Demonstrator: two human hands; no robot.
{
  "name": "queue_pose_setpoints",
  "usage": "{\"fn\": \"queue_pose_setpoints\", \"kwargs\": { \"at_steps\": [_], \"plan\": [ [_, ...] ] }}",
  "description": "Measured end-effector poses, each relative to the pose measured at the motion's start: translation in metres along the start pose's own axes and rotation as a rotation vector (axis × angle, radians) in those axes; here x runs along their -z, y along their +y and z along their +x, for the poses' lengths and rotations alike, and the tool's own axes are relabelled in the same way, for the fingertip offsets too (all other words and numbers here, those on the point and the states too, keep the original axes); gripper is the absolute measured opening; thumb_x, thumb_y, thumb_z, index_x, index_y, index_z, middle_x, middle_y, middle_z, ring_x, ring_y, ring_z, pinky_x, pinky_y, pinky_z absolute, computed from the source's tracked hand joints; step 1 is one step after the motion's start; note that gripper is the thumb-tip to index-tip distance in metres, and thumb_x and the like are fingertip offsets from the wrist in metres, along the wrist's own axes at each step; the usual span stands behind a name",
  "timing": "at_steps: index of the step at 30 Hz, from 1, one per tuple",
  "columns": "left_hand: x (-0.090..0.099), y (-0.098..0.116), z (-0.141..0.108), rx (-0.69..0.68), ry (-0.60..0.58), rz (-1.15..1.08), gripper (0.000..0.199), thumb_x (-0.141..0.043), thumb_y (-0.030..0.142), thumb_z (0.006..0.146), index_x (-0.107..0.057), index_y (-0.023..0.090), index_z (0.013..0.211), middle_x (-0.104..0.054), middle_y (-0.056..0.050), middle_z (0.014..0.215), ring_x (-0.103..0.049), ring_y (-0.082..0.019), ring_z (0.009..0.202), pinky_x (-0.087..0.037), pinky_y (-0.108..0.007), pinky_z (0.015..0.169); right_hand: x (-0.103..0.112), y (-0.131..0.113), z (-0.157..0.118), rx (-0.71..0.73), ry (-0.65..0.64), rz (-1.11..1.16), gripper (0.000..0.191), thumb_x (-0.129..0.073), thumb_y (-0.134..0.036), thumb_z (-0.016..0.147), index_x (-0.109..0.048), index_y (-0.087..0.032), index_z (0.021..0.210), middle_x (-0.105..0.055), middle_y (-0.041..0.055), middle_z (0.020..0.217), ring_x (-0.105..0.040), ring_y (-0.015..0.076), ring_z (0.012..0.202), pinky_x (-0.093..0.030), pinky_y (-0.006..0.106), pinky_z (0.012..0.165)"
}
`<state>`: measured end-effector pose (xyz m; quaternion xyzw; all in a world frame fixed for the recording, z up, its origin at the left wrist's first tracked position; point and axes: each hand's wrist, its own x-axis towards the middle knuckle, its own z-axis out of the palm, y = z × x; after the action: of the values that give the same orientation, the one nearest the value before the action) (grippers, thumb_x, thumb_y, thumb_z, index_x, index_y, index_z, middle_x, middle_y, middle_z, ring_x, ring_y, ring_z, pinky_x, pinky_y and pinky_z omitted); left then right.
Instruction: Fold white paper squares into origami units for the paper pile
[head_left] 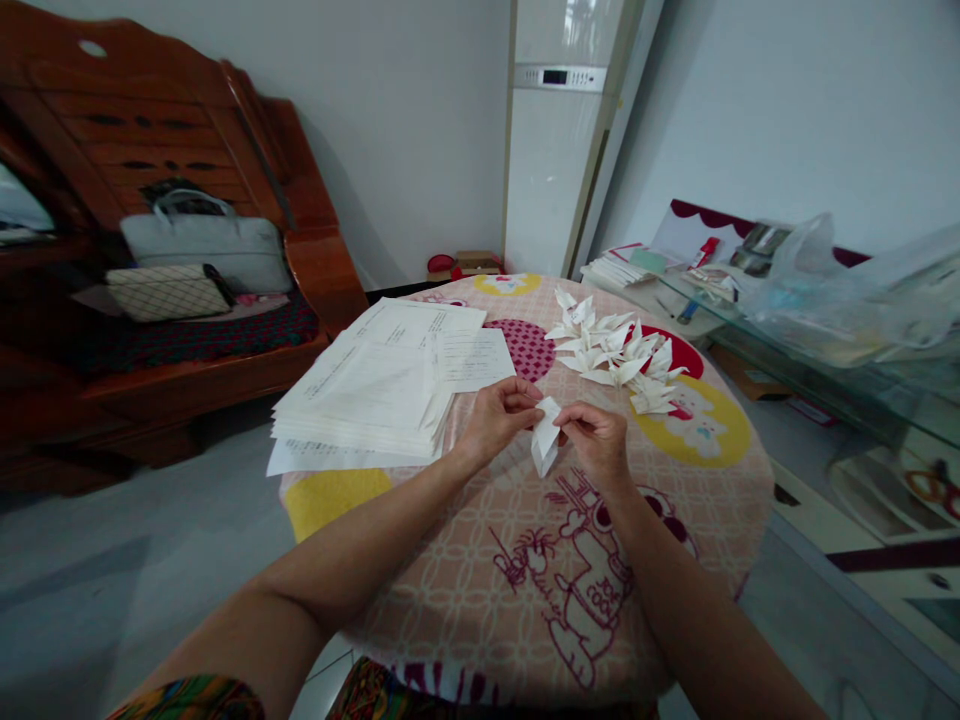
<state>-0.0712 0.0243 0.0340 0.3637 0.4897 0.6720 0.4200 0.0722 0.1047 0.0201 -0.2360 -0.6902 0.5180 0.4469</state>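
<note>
Between my two hands is a small piece of folded white paper (pixel 547 432), diamond-like at the top with a pointed lower end. My left hand (pixel 501 412) pinches its left edge between thumb and fingers. On the opposite edge, my right hand (pixel 598 438) grips it with thumb and forefinger. The paper is held just above the patterned tablecloth. Beyond my right hand lies a cluster of folded white paper cranes (pixel 616 345). A thick stack of printed paper sheets (pixel 360 390) lies to the left, with a smaller sheet (pixel 474 360) on its right side.
The round table (pixel 450 600) wears a pink patterned cloth. At the right stands a glass-topped table (pixel 795 345) with a plastic bag (pixel 795 270) and papers. A wooden bench (pixel 247 360) holding a grey handbag (pixel 210 250) is at the left. A tall white cabinet unit (pixel 551 170) stands behind.
</note>
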Motion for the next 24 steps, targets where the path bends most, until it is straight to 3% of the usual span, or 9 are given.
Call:
{"fn": "queue_pose_setpoints", "kwargs": {
  "at_steps": [7,9,13,18,24],
  "plan": [
    [0.0021,-0.0023,0.0034,0.034,0.011,-0.017,0.034,-0.083,0.023,0.058,-0.062,0.013,0.083,-0.07,-0.001,0.069,-0.064,-0.012,0.059,-0.052,-0.024,0.059,0.0,0.0006,-0.0005,-0.039,-0.016,0.005,0.009,-0.068,-0.023,0.071,-0.072,-0.022,0.063,-0.064,-0.0018,0.057,-0.056,0.0126,0.047,-0.046,0.025,0.047],
    [0.0037,-0.003,0.0052,0.047,0.018,-0.041,0.036,-0.085,0.024,0.057,-0.062,0.014,0.083,-0.07,0.0,0.067,-0.064,-0.013,0.058,-0.053,-0.025,0.059,0.0,0.0006,-0.0005,-0.092,-0.002,0.07,0.007,-0.069,-0.024,0.071,-0.075,-0.023,0.072,-0.067,-0.0014,0.06,-0.058,0.0136,0.048,-0.048,0.026,0.047],
    [0.0056,-0.0027,0.0068,0.031,0.042,-0.052,0.036,-0.084,0.023,0.058,-0.061,0.014,0.084,-0.069,0.0,0.066,-0.065,-0.013,0.058,-0.054,-0.027,0.061,-0.0002,0.0018,0.0013,-0.216,0.048,0.214,0.021,-0.071,-0.029,0.071,-0.076,-0.024,0.091,-0.073,-0.0001,0.068,-0.064,0.0173,0.053,-0.054,0.03,0.049],
    [0.0054,-0.0039,0.0058,0.01,0.032,-0.022,0.035,-0.083,0.022,0.059,-0.061,0.014,0.084,-0.069,0.0,0.065,-0.066,-0.014,0.059,-0.055,-0.027,0.061,-0.0002,0.0065,0.0029,-0.258,-0.008,0.188,0.019,-0.072,-0.04,0.074,-0.075,-0.021,0.076,-0.07,0.0012,0.061,-0.063,0.0183,0.051,-0.053,0.03,0.046],
    [0.0067,-0.0076,0.0073,0.001,0.01,0.001,0.034,-0.083,0.023,0.06,-0.06,0.014,0.085,-0.07,0.0,0.066,-0.065,-0.013,0.057,-0.054,-0.025,0.06,0.0005,0.0082,0.0024,-0.265,-0.025,0.162,0.022,-0.077,-0.041,0.07,-0.074,-0.019,0.076,-0.07,0.0006,0.062,-0.062,0.0164,0.049,-0.054,0.029,0.048]
  ]
}}
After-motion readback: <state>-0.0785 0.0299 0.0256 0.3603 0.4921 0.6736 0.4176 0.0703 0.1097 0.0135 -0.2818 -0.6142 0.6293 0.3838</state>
